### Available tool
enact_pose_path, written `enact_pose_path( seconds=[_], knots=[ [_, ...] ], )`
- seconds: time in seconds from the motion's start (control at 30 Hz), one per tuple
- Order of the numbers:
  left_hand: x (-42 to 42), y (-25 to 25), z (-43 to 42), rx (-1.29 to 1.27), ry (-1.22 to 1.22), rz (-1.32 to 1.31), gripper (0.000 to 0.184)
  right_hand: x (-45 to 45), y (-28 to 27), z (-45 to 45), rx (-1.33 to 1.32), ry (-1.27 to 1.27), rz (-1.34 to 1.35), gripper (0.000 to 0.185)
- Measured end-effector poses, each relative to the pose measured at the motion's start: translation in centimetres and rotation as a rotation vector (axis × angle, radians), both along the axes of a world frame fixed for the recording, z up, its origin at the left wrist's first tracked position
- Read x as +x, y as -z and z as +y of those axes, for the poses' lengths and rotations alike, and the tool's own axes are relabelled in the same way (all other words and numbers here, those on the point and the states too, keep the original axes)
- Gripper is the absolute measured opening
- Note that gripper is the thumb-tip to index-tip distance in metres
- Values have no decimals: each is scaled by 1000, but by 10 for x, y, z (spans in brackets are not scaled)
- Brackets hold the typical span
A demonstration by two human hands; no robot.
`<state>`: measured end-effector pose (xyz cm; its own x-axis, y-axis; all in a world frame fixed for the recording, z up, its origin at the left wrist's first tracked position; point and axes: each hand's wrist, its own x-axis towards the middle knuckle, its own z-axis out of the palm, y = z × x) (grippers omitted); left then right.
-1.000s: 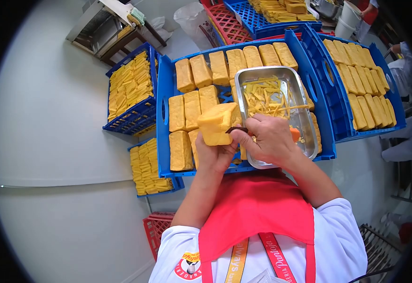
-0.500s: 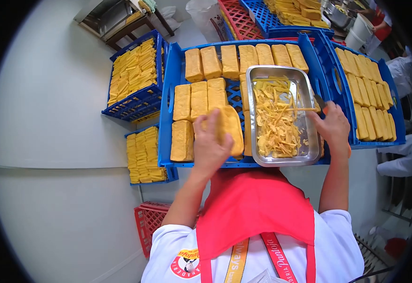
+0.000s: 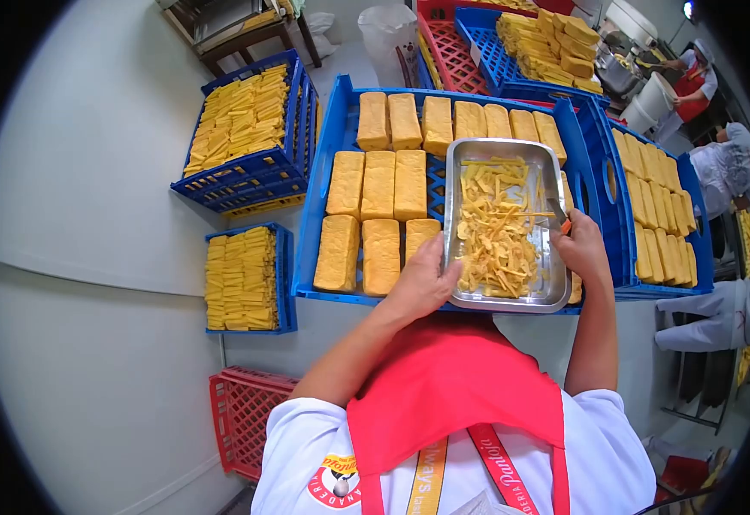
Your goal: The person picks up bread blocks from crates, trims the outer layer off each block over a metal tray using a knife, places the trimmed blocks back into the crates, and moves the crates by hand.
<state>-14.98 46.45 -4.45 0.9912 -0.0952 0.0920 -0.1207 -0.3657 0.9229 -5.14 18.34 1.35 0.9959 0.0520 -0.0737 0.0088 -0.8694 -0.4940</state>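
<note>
A metal tray of bread crust trimmings rests over the right part of a blue crate. My left hand is closed at the tray's left rim, its thumb on the edge. It partly covers a trimmed loaf in the crate's front row. My right hand is closed on a knife with an orange handle, at the tray's right rim. The knife's blade points over the trimmings, and a thin crust strip lies by its tip. Several loaves stand in rows around the tray.
Another blue crate of loaves adjoins on the right. Stacked blue crates with yellow slices stand at the left, above a red crate. Further crates sit behind. Co-workers are at the far right.
My left hand has let go of the loaf it held, now in the crate's front row, and moved right to the tray rim. My right hand with the knife has shifted slightly left and down.
</note>
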Motion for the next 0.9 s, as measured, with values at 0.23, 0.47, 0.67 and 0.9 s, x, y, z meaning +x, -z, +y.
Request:
enact_pose_path(
  seconds=[0.23, 0.47, 0.67, 0.9],
  knots=[
    [-44, -42, 78, 597, -404, -36, 34, -18, 1, 104, 107, -173, -67, 23],
    [-51, -58, 142, 1019, -412, -56, 28, -23, 44, 191, 163, -148, -17, 21],
    [-19, -73, 142, 999, -239, -195, 34, -40, 28, 185, 162, -120, 64, 49],
    [76, -94, 65, 841, 161, -712, 23, -59, 2, 101, 903, 275, 292, 45]
  ],
)
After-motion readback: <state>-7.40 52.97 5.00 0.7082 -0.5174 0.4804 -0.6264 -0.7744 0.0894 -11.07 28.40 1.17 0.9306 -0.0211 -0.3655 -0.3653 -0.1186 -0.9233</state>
